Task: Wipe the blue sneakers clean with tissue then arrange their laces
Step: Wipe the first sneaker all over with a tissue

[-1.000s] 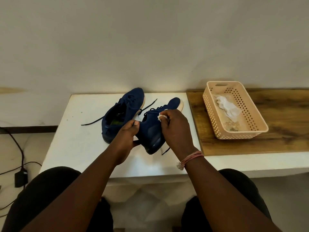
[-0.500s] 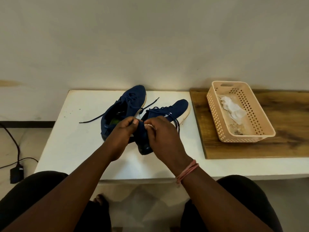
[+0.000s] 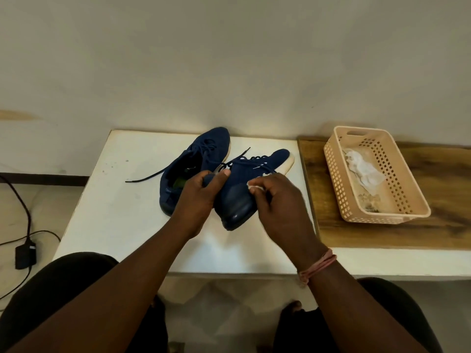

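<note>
Navy mesh covers both sneakers on the white surface point(image 3: 107, 212). The near sneaker point(image 3: 239, 197) is tipped with its heel toward the person and its white-soled toe pointing away to the right; the left hand point(image 3: 201, 200) has its grip curled round the collar, thumb on top. The right hand point(image 3: 277, 207) has its grip pinched on a small wad of white tissue point(image 3: 252, 184), pressed against the sneaker's side just above the heel; most of the wad is hidden behind the fingers. The far sneaker point(image 3: 193, 161) lies just behind and to the left, touching the held one, its opening facing the camera and partly blocked by the left hand. One loose dark lace point(image 3: 145, 177) trails from it across the surface to the left. To the right, on a wooden board point(image 3: 382, 233), stands a peach perforated basket point(image 3: 413, 194) with crumpled tissue point(image 3: 364, 169) inside, well apart from the hands. A pink band point(image 3: 318, 266) circles the right wrist. On the floor at the left lie a black cable and adapter point(image 3: 24, 256).
</note>
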